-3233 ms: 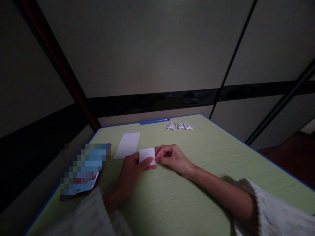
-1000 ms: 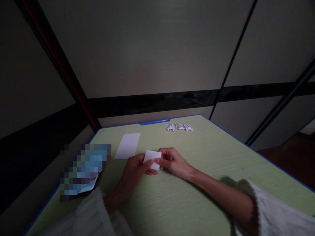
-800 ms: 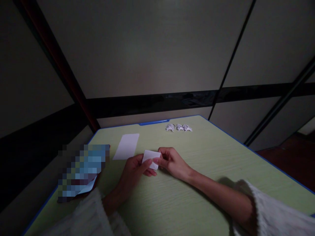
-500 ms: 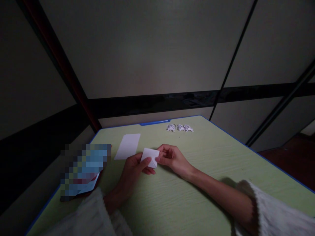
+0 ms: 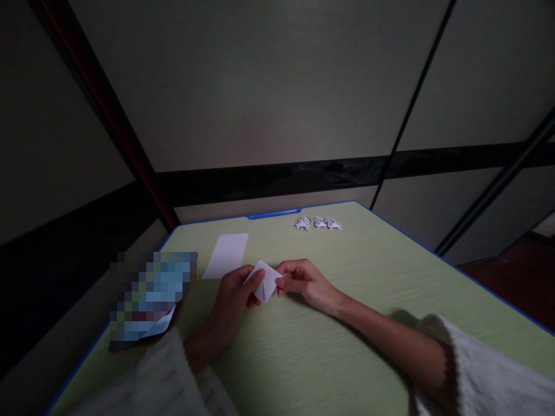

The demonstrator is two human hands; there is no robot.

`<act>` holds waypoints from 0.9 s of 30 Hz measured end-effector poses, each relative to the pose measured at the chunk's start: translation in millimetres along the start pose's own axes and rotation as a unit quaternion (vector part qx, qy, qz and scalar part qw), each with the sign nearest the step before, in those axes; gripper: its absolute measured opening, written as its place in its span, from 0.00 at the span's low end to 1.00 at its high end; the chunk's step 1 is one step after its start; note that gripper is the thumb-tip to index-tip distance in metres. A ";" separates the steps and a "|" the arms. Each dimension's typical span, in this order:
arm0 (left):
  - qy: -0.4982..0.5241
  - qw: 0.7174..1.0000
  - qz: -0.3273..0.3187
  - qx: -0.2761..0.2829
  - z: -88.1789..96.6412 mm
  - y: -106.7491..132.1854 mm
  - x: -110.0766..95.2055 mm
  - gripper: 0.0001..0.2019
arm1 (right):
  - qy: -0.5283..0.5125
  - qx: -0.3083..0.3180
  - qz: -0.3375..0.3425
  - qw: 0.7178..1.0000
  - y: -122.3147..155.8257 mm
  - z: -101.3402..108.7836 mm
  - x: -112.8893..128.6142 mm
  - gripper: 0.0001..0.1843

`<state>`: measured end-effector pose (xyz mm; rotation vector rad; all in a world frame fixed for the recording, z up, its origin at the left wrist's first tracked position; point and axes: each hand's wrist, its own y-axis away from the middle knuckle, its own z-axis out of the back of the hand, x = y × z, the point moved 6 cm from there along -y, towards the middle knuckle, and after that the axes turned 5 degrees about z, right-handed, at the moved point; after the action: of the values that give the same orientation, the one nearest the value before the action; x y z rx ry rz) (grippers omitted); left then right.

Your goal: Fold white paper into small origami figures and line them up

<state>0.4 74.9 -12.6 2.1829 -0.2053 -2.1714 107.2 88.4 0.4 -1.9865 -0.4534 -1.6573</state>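
Dim indoor room, by all signs a home rather than a workplace. Straight ahead, plain pale wall panels [image 5: 269, 86] split by dark rails [image 5: 269, 179], with a reddish-brown post [image 5: 130, 144] slanting up on the left. Down low, a small light-green table [image 5: 347, 323] with a blue rim [image 5: 273, 214], set close to that wall. Off to the right, dark wooden floor [image 5: 511, 283]. On the tabletop, hobby stuff: three little folded paper figures [image 5: 318, 223] and a loose white sheet [image 5: 226, 255]. Fluffy pale sleeve [image 5: 489, 375] in the corner, soft as loungewear.

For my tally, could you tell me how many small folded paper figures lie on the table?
3 paper figures, in a row by the table's far edge: left, middle, right.
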 end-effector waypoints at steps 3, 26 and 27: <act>0.012 1.000 0.017 -0.004 0.4 0.0 2.0 0.14 | 0.053 0.005 0.037 0.998 2.1 1.0 4.9 0.09; -0.009 0.999 0.030 0.025 -3.7 -1.5 8.6 0.10 | 0.229 0.090 0.176 0.953 2.7 6.3 21.4 0.06; -0.008 0.999 0.026 0.030 -4.4 -2.0 8.5 0.10 | 0.232 0.093 0.177 0.952 3.0 6.1 21.1 0.06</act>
<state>4.8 75.5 -21.2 2.1665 -0.3288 -2.1838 118.0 88.1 19.8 -1.3815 -0.0665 -1.7012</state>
